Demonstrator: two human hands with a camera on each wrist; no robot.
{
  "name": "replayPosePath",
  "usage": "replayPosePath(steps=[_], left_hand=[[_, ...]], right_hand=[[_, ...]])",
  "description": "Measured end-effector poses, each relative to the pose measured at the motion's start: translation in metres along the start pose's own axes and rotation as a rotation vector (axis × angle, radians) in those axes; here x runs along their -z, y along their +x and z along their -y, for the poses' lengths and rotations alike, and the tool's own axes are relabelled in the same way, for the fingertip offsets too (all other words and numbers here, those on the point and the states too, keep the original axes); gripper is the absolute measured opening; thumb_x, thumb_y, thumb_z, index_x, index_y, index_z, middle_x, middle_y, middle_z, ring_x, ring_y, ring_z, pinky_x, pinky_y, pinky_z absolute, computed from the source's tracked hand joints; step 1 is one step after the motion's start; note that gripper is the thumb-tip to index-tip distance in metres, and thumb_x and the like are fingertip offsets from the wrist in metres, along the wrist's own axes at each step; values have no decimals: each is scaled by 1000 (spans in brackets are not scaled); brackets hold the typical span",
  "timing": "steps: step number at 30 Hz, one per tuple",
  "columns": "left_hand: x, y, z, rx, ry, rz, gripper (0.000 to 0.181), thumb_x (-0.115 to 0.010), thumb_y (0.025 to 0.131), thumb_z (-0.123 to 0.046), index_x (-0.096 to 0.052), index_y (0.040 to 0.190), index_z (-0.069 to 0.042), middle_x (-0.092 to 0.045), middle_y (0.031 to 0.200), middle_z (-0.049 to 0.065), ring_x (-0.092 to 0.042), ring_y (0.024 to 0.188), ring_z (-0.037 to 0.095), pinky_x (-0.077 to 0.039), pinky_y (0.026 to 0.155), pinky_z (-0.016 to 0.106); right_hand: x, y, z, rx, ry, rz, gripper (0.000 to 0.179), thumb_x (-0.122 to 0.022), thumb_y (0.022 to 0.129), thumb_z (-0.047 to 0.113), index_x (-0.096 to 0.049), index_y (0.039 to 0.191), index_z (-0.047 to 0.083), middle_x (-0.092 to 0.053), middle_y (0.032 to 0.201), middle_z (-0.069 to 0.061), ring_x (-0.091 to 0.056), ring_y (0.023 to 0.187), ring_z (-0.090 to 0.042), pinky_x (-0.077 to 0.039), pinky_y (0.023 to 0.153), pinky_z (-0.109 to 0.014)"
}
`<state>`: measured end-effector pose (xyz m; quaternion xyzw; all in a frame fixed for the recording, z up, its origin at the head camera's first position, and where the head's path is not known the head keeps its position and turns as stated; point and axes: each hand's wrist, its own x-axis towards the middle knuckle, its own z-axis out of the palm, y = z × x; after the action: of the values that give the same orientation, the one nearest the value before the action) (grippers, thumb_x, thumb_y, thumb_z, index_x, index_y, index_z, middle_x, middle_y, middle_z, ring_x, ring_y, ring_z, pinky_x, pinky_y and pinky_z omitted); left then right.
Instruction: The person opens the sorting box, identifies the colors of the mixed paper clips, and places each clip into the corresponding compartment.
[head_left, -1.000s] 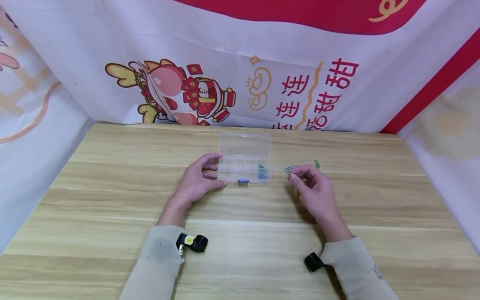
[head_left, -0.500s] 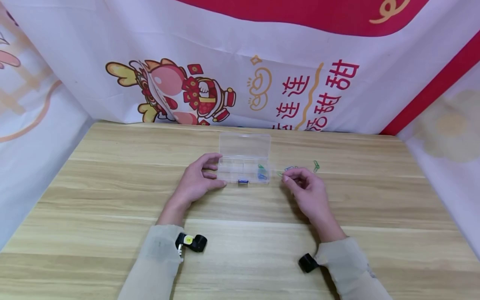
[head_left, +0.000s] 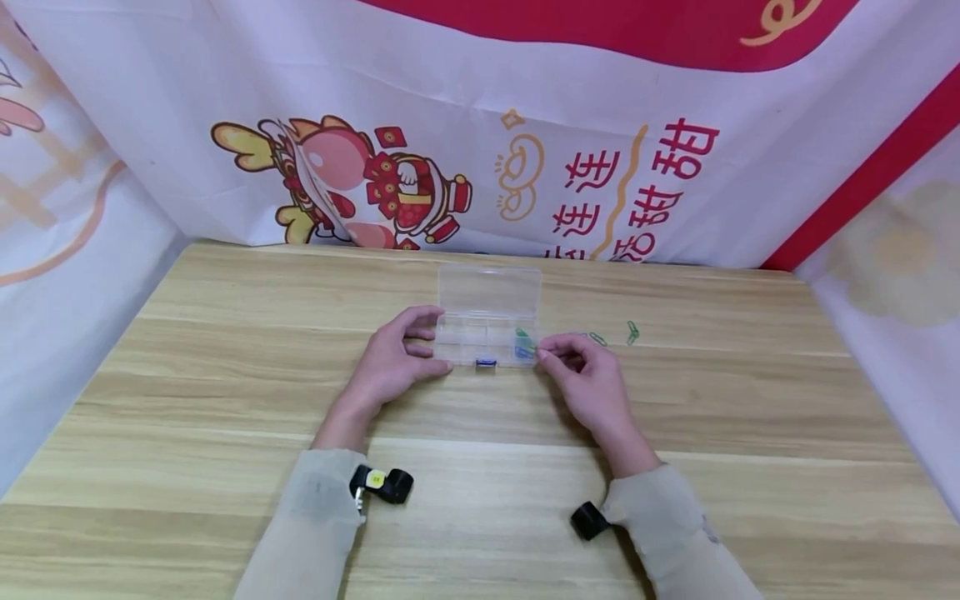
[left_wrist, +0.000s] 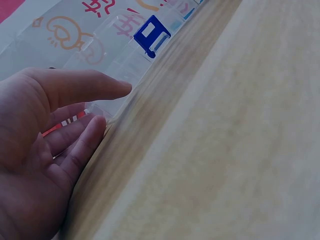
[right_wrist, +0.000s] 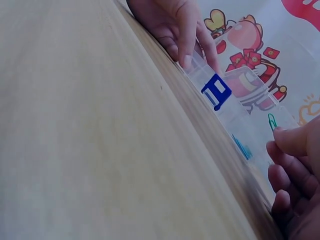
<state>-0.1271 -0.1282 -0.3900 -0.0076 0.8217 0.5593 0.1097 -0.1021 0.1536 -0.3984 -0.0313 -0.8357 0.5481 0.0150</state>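
A clear plastic compartment box [head_left: 463, 337] lies on the table with its lid [head_left: 489, 290] raised at the back. A blue latch [left_wrist: 152, 36] sits on its front edge. My left hand [head_left: 390, 358] holds the box's left end, thumb at the front corner and fingers at the back. Between thumb and forefinger, my right hand [head_left: 588, 379] pinches a green paper clip [right_wrist: 272, 121] close over the box's right end. Blue paper clips [right_wrist: 242, 147] lie in the front right compartment, with green beside them in the head view.
Right of the box, loose green paper clips [head_left: 633, 332] lie on the wooden table [head_left: 480, 517], one more [head_left: 597, 339] nearer my right hand. A printed cloth [head_left: 420, 75] hangs behind the table. Each wrist wears a black camera [head_left: 589, 521].
My right hand has moved left with the green paper clip, from the loose clips to the box's right end. The left hand and box have stayed in place.
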Motion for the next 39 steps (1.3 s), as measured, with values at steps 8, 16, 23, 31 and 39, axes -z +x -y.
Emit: replayPosePath(steps=[8,16,23,31,39], left_hand=[[0,1,0,-12,9,0,81,-90,83,-4,-56,155,-21,-62,147,11,-66,123,32,-58,108,46],[1,1,0,-18,21,-3,80,-90,83,-5,-56,154,-21,-60,150,9,-65,125,32,-58,109,47],[0,1,0,-20,20,-3,79,-89,84,-5,-56,154,-21,-60,150,9,-65,125,32,-57,109,47],[0,1,0,-17,21,-4,80,-90,84,-5,-56,155,-21,-60,149,9,-65,125,32,-57,109,47],[0,1,-1,-15,24,-7,81,-90,83,-5,-56,155,-21,-62,146,11,-65,123,31,-58,108,46]], right_hand=[[-4,3,5,-64,-33,-27,11,-79,99,19,-81,108,14,-75,105,-6,-60,97,-19,-49,86,-30],[-5,3,6,-77,-39,-38,13,-81,97,21,-82,108,14,-76,105,-6,-61,96,-19,-50,85,-28],[-4,3,5,-72,-35,-40,12,-81,98,20,-82,107,14,-76,105,-6,-60,95,-19,-50,84,-28],[-3,2,4,-80,-39,-44,12,-82,97,22,-84,108,16,-78,111,-5,-61,100,-18,-51,87,-30],[-2,3,4,-90,-35,-35,13,-85,95,26,-85,106,20,-78,110,-2,-62,101,-18,-52,85,-30]])
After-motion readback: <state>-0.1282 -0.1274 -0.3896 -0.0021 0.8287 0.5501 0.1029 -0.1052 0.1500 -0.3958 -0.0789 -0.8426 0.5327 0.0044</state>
